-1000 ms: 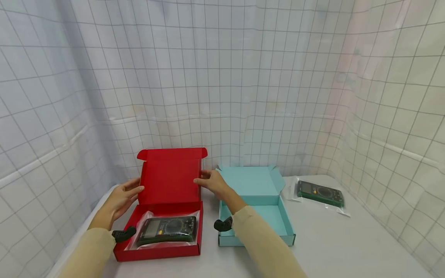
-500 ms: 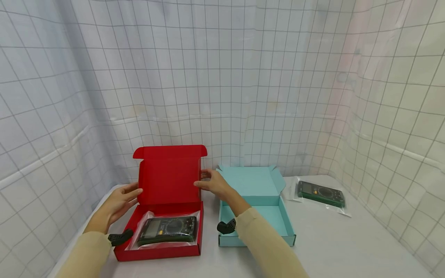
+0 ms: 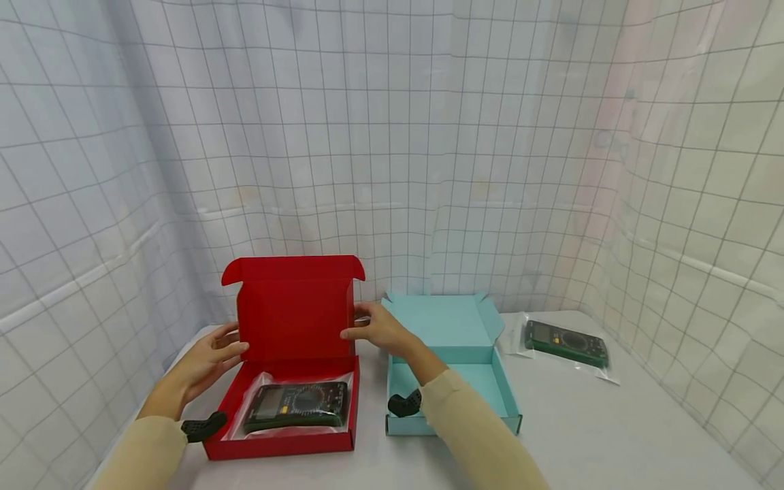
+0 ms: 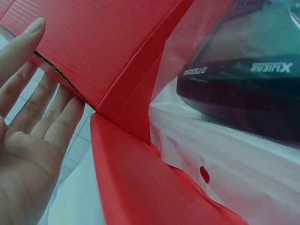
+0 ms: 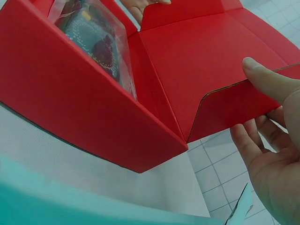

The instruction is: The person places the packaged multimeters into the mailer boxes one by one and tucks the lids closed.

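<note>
A red cardboard box (image 3: 278, 446) sits on the left of the table, its lid (image 3: 297, 316) raised upright at the back. Inside lies a digital multimeter (image 3: 297, 406) in a clear plastic bag (image 4: 183, 126). My left hand (image 3: 199, 364) holds the lid's left edge, the thumb on the inner face and the fingers behind. At the opposite edge, my right hand (image 3: 382, 330) pinches the lid by its side flap (image 5: 234, 105), thumb inside and fingers outside. Both of the lid's front corner tabs stick out sideways at the top.
To the right stands an open light-blue box (image 3: 453, 425), partly behind my right forearm. Another bagged multimeter (image 3: 566, 342) lies at the back right of the white table (image 3: 588, 429). A grid-patterned curtain (image 3: 404, 136) surrounds the table on three sides.
The lid's left side has swung outward to the left and its front flap shows more clearly. My left hand has shifted slightly left and down with it; the right hand has barely moved.
</note>
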### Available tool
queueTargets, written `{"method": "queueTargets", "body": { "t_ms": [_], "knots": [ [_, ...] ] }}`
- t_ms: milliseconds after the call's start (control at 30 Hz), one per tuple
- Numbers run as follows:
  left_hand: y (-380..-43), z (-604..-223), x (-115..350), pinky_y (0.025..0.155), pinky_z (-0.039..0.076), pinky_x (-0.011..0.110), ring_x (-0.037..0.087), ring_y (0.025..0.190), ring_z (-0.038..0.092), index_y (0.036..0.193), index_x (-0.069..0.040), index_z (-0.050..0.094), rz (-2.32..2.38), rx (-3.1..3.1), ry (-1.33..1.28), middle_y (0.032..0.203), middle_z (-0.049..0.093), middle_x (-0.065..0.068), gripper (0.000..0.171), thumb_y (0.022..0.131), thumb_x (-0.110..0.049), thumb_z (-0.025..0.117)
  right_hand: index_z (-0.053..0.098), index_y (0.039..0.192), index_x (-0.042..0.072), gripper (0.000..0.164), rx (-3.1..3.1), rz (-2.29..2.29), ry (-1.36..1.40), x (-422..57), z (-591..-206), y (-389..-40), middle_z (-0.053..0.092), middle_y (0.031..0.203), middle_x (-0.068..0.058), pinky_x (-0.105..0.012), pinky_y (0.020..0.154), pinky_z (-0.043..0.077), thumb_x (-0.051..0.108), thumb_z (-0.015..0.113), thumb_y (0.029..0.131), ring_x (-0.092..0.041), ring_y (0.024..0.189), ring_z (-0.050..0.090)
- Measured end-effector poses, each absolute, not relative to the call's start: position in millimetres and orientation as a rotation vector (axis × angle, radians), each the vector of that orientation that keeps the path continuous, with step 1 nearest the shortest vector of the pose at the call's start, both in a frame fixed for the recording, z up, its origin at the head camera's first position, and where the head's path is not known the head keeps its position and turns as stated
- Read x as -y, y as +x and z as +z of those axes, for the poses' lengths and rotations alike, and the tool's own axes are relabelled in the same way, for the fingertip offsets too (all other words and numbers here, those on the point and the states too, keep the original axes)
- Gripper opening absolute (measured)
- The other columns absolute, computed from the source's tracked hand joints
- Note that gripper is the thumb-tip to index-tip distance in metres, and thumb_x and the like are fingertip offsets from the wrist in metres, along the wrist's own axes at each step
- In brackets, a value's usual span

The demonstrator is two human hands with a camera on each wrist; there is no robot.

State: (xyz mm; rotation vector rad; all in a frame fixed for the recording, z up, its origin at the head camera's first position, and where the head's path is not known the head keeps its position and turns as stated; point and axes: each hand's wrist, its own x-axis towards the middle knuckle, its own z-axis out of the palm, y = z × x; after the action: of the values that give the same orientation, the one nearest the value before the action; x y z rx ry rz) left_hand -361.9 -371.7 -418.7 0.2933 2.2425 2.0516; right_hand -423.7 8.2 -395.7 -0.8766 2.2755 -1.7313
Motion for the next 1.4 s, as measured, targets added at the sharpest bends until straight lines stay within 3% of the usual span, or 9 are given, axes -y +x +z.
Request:
{"method": "queueTargets", "body": {
  "t_ms": [133, 367, 533, 700, 900, 1067, 1233, 1400],
  "knots": [
    [-359.1, -419.6, 372.2, 0.102, 0.051, 0.034, 0.002, 0.113, 0.060, 0.164, 0.000, 0.001, 2.055, -2.238, 0.290, 0.162, 0.018, 0.028, 0.078, 0.109, -0.018, 0.055, 0.061, 0.135, 0.007, 0.046, -2.265, -1.719, -0.895, -9.0, -395.9, -420.9, 0.067, 0.122, -0.001, -0.043, 0.094, 0.056, 0.018, 0.079, 0.094, -0.022, 0.113, 0.064],
    [-354.2, -420.6, 372.8, 0.103, 0.050, 0.037, 0.002, 0.113, 0.060, 0.163, -0.001, 0.002, 2.076, -2.229, 0.288, 0.160, 0.022, 0.023, 0.078, 0.108, -0.014, 0.056, 0.060, 0.136, 0.010, 0.050, -2.307, -1.683, -0.881, -10.0, -395.8, -413.4, 0.066, 0.122, 0.002, -0.041, 0.092, 0.057, 0.021, 0.081, 0.092, -0.020, 0.113, 0.062],
    [-348.5, -424.4, 376.1, 0.103, 0.049, 0.040, 0.004, 0.114, 0.061, 0.161, -0.001, 0.012, 2.094, -2.218, 0.311, 0.144, 0.042, 0.004, 0.072, 0.106, -0.009, 0.057, 0.060, 0.134, 0.012, 0.049, -2.353, -1.637, -0.923, -10.8, -395.3, -406.7, 0.065, 0.120, 0.002, -0.037, 0.087, 0.058, 0.019, 0.082, 0.091, -0.019, 0.110, 0.061],
    [-342.2, -426.2, 377.6, 0.102, 0.050, 0.035, 0.004, 0.117, 0.059, 0.159, 0.007, 0.014, 2.043, -2.253, 0.397, 0.136, 0.048, -0.008, 0.069, 0.106, -0.007, 0.057, 0.061, 0.132, 0.012, 0.048, -2.340, -1.630, -0.962, -11.0, -395.8, -403.6, 0.066, 0.117, 0.003, -0.035, 0.084, 0.058, 0.015, 0.083, 0.089, -0.018, 0.108, 0.062],
    [-336.7, -423.6, 377.9, 0.100, 0.051, 0.030, 0.001, 0.118, 0.057, 0.160, 0.007, 0.015, 1.947, -2.330, 0.421, 0.144, 0.045, -0.002, 0.074, 0.104, -0.007, 0.060, 0.064, 0.131, 0.015, 0.049, -2.360, -1.576, -1.006, -13.0, -397.1, -400.1, 0.067, 0.115, 0.006, -0.032, 0.085, 0.058, 0.016, 0.085, 0.087, -0.016, 0.107, 0.062],
    [-331.6, -418.7, 378.9, 0.100, 0.053, 0.036, 0.003, 0.118, 0.058, 0.160, 0.003, 0.023, 1.904, -2.369, 0.400, 0.151, 0.042, 0.012, 0.072, 0.102, -0.008, 0.065, 0.066, 0.129, 0.016, 0.047, -2.385, -1.538, -1.062, -15.0, -397.3, -397.5, 0.068, 0.116, 0.007, -0.031, 0.091, 0.056, 0.015, 0.086, 0.087, -0.013, 0.108, 0.063],
    [-328.5, -415.8, 380.2, 0.096, 0.053, 0.029, 0.008, 0.116, 0.060, 0.153, 0.004, 0.037, 1.857, -2.413, 0.392, 0.145, 0.052, 0.010, 0.064, 0.099, -0.007, 0.069, 0.066, 0.133, 0.016, 0.052, -2.417, -1.502, -1.111, -14.9, -397.7, -394.4, 0.069, 0.117, 0.008, -0.031, 0.090, 0.057, 0.012, 0.087, 0.085, -0.012, 0.106, 0.064],
    [-326.0, -416.4, 381.1, 0.094, 0.052, 0.025, 0.013, 0.119, 0.060, 0.152, 0.006, 0.037, 1.818, -2.438, 0.370, 0.144, 0.053, 0.014, 0.067, 0.097, -0.008, 0.073, 0.064, 0.136, 0.016, 0.058, -2.430, -1.476, -1.163, -13.9, -398.1, -390.2, 0.068, 0.121, 0.007, -0.037, 0.093, 0.057, 0.010, 0.088, 0.084, -0.011, 0.106, 0.065]
  ]
}}
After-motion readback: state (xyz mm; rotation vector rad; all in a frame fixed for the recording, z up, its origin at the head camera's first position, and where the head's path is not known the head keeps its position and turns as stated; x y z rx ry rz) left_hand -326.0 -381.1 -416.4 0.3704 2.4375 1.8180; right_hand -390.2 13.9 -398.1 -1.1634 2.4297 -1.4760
